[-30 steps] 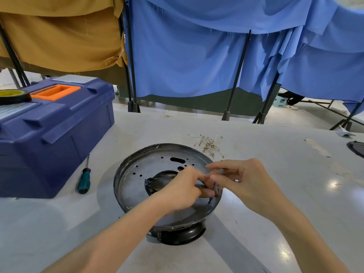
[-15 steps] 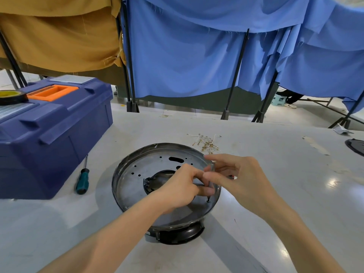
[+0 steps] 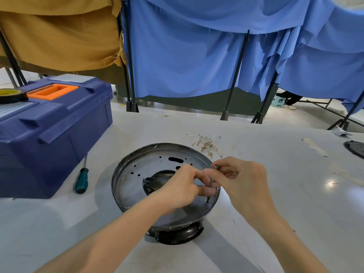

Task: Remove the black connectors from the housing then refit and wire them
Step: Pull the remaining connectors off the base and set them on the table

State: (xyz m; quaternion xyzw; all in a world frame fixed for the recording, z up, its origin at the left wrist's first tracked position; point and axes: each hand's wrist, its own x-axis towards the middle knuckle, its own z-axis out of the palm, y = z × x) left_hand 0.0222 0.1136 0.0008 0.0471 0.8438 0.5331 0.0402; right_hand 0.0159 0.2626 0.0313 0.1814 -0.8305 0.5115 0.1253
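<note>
A round metal housing (image 3: 137, 174) with several holes and a dark central opening lies on the white table, a black base part (image 3: 177, 235) showing under its near edge. Both hands meet over its right side. My right hand (image 3: 240, 182) pinches the top of a thin grey tool (image 3: 212, 181) that stands upright with its tip at a small screw (image 3: 207, 201) in the housing floor. My left hand (image 3: 181, 189) holds the tool's shaft low down between thumb and fingers. No black connector shows plainly; the hands hide that area.
A blue toolbox (image 3: 53, 134) with an orange handle and a roll of tape (image 3: 11, 95) on its lid stands at the left. A green-handled screwdriver (image 3: 81, 179) lies beside it. Small wire terminals (image 3: 206, 144) lie behind the housing. A dark object (image 3: 355, 148) sits at the right edge.
Both hands stay together on the thin tool over the housing's right side. The view has shifted slightly; the right hand's fingers have moved a little on the tool's top.
</note>
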